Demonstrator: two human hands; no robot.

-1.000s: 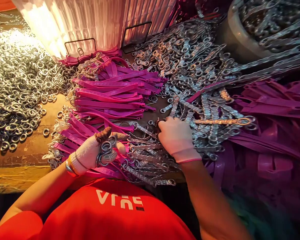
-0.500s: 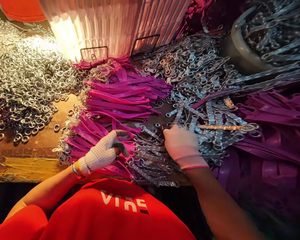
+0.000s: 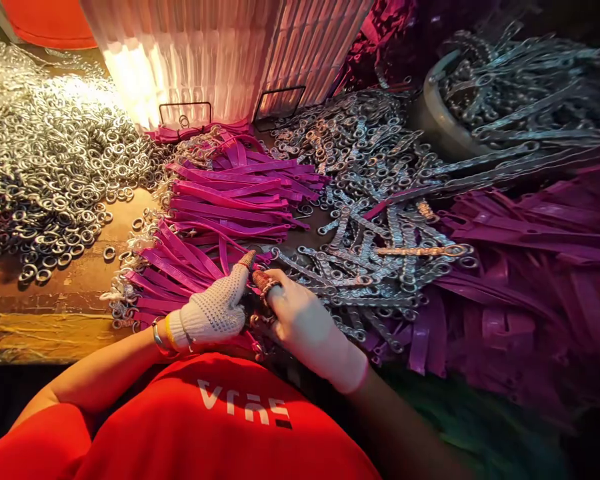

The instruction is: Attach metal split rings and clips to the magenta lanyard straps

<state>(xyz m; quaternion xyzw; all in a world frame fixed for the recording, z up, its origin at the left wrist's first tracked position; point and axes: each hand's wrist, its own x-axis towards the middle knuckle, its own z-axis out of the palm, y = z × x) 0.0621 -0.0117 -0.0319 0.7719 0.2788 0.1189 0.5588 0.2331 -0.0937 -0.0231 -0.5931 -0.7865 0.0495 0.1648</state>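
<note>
Magenta straps (image 3: 225, 212) lie between loose rings (image 3: 55, 180) and metal strips (image 3: 363, 273), seemingly for easy reach by the left hand (image 3: 213, 308) and right hand (image 3: 303, 320), which meet, their grip too hidden to tell.

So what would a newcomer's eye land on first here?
Probably the vivid magenta straps bunched mid-picture, just below the brightly lit ribbed panel. Next, the large heap of metal rings on the picture's left and the pile of metal links right of the straps. Below centre, the gloved left hand and right hand are close together, just above the red shirt.
</note>
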